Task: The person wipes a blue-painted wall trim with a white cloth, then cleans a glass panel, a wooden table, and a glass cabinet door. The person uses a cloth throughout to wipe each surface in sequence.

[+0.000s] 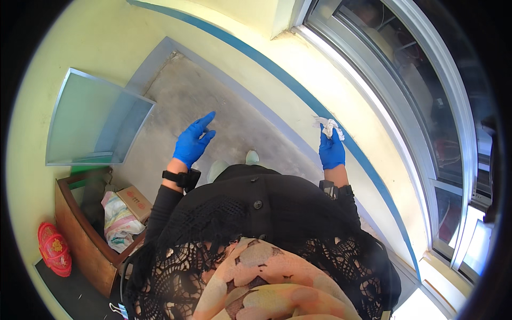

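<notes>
My left hand point(194, 140), in a blue glove, is over the concrete floor with its fingers apart and nothing in them. At the right, my right hand point(332, 150), also gloved in blue, pinches a crumpled white cloth or tissue point(330, 127) between its fingers. The cloth is in front of the blue stripe point(296, 90) on the pale yellow wall; whether it touches the wall I cannot tell. A dark band with a device is on each wrist.
Sliding window frames point(384, 96) line the right side. At the left, a metal-framed glass panel point(96, 120) stands above an open wooden cabinet point(86, 236) holding a cardboard box point(135, 203) and a woven sack point(120, 224). A red ornament point(55, 249) is beside it.
</notes>
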Demonstrator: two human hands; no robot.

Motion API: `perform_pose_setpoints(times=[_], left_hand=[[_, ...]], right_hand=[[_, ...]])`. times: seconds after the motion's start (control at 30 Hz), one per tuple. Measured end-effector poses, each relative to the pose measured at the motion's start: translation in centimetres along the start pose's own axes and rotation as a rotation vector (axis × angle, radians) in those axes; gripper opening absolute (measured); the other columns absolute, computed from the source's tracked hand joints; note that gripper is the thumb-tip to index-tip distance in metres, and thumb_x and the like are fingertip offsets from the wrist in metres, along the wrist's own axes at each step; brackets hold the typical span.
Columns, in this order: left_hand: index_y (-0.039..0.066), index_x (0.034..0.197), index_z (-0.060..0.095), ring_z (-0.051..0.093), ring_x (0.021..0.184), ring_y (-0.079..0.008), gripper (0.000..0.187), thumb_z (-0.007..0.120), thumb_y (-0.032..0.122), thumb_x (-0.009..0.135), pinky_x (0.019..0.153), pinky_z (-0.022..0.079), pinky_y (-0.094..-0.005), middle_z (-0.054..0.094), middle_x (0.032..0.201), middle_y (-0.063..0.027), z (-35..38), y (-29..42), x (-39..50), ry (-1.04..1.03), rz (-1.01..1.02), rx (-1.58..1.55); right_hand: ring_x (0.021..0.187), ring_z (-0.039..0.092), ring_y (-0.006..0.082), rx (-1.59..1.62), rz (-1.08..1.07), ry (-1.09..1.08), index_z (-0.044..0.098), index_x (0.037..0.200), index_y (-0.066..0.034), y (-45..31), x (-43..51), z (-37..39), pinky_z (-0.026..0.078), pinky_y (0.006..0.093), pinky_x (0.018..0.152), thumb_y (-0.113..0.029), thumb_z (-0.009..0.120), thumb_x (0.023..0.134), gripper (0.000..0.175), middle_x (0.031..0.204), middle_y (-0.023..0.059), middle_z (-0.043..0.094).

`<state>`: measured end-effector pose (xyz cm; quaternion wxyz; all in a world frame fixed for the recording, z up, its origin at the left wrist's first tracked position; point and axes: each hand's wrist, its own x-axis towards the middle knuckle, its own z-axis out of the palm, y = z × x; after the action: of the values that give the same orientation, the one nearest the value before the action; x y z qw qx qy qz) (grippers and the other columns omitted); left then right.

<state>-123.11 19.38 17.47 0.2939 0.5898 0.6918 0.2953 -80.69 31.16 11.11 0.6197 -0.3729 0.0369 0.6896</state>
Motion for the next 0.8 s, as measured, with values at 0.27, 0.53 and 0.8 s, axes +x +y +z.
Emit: perform_pose_setpoints(times=[0.27,0.53,0.8], left_hand=[[0.026,0.144,0.053,0.067,0.100,-0.0224,0.054,0.068,0.017,0.093,0.091,0.053,-0.0346,0.064,0.129,-0.0088,-0.3,3.8,8.7,-0.232,0.091,0.003],[0.025,0.144,0.052,0.066,0.091,-0.0284,0.050,0.064,0.026,0.095,0.084,0.054,-0.0379,0.066,0.118,-0.0131,-4.3,-1.6,12.2,-0.204,0.204,0.013],[0.024,0.144,0.053,0.065,0.097,-0.0262,0.050,0.065,0.026,0.095,0.086,0.053,-0.0367,0.066,0.121,-0.0124,-13.1,-9.5,16.9,-0.112,0.171,-0.057]], right_hand=[[0.108,0.064,0.0219,-0.007,0.003,-0.092,0.060,0.117,0.0014,4.7,3.0,3.8,0.056,0.0332,0.097,0.003,0.056,0.098,0.020,0.114,0.0092,0.064],[0.113,0.064,0.0302,-0.070,0.080,-0.054,0.055,0.125,0.0033,12.0,7.2,11.0,0.057,0.0393,0.098,0.003,0.055,0.097,0.028,0.122,0.0165,0.063],[0.117,0.062,0.0331,-0.101,0.170,-0.125,0.055,0.127,0.0011,21.0,11.9,20.6,0.056,0.0409,0.098,0.001,0.058,0.097,0.031,0.124,0.0152,0.063]])
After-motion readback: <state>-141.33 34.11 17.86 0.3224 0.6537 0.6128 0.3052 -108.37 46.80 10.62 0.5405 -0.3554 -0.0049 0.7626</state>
